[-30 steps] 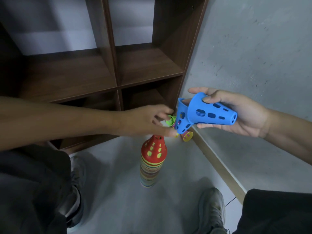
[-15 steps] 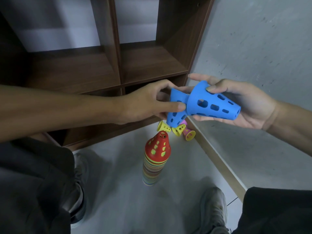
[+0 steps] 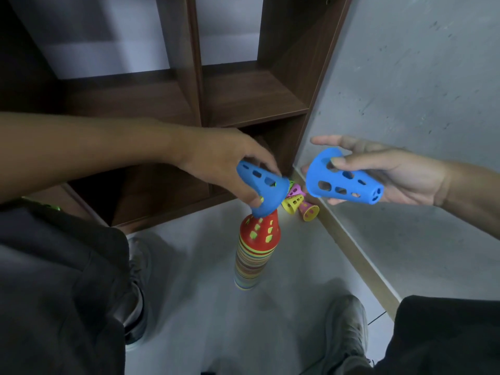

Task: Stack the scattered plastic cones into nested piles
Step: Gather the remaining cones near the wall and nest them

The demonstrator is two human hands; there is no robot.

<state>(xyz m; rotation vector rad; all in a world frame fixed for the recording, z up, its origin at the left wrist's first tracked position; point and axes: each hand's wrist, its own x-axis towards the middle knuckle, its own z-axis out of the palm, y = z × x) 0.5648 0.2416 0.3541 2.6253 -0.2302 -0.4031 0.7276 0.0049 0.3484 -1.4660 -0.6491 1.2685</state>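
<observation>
Blue cone (image 3: 263, 188) perforated, tilted, gripped by left hand (image 3: 227, 163).

Two blue cones (image 3: 263, 189) (image 3: 345, 182) (perforated), red-topped stack (image 3: 257, 250)

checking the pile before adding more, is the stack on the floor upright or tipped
Upright. The stack stands on the floor with its red cone on top, narrow end up.

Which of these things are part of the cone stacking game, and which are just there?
Part of the job:
- blue cone held by the left hand
- second blue cone held by the right hand
- tall stack with a red cone on top
- small loose cones on the floor

Just there:
- wooden shelf
- shoes
- wall
</observation>
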